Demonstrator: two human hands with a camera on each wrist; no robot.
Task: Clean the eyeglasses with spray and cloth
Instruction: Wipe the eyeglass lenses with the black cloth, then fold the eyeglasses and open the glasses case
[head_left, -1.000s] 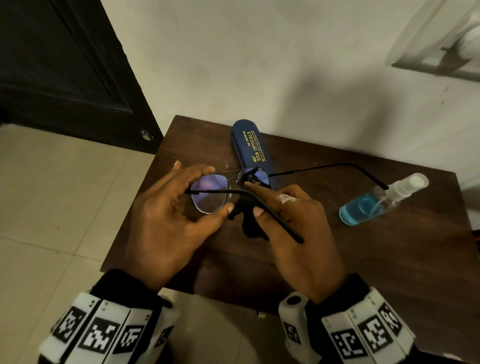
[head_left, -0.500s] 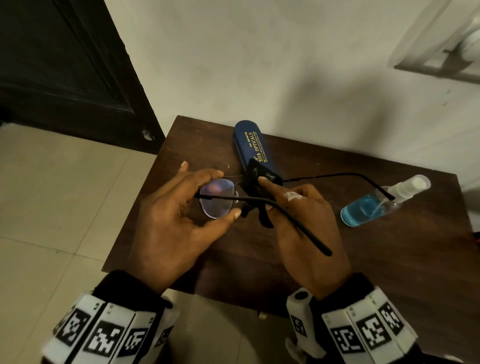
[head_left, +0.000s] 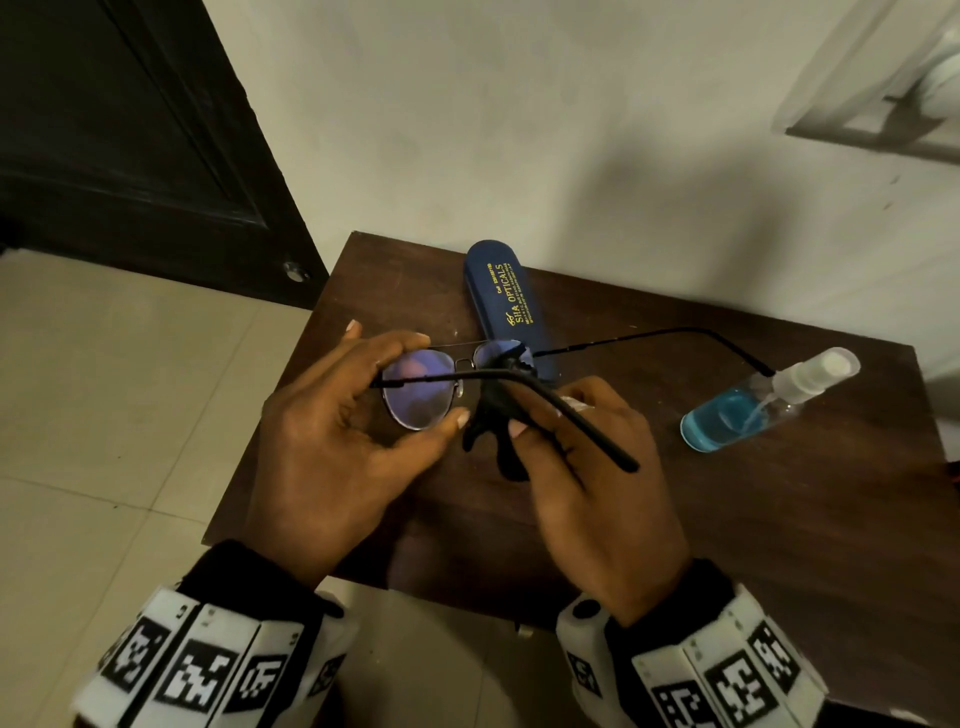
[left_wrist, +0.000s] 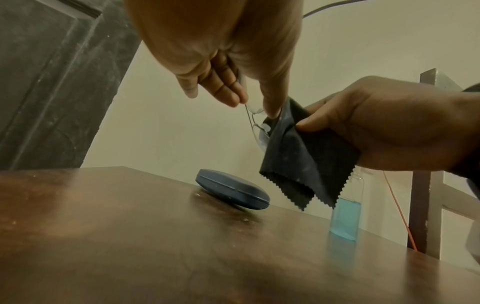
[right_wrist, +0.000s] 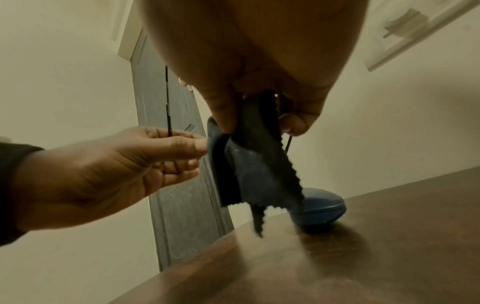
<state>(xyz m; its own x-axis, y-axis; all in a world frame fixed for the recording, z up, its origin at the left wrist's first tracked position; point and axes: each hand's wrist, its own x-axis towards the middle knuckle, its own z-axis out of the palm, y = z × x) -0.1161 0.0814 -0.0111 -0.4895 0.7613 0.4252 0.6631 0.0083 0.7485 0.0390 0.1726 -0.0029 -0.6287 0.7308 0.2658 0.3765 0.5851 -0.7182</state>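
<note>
Thin metal-framed eyeglasses (head_left: 423, 387) hang above the brown table (head_left: 779, 519) with both arms unfolded. My left hand (head_left: 332, 452) pinches the rim of the left lens between thumb and fingers; in the left wrist view the eyeglasses (left_wrist: 255, 123) show edge-on. My right hand (head_left: 597, 483) pinches a black zigzag-edged cloth (head_left: 493, 426) folded over the right lens, thumb on the near side. The cloth (left_wrist: 306, 164) hangs down below the lens, and in the right wrist view the cloth (right_wrist: 254, 164) covers it. A clear spray bottle (head_left: 763, 405) of blue liquid lies on the table at the right.
A closed blue glasses case (head_left: 506, 306) lies at the table's back, just behind the eyeglasses. A dark door (head_left: 130, 140) stands at the left over a tiled floor (head_left: 104, 415). The pale wall (head_left: 519, 130) runs right behind the table.
The cloth has slid over the right lens, first up and then back down. The eyeglasses tilted slightly, the near arm swinging. Both hands kept their hold.
</note>
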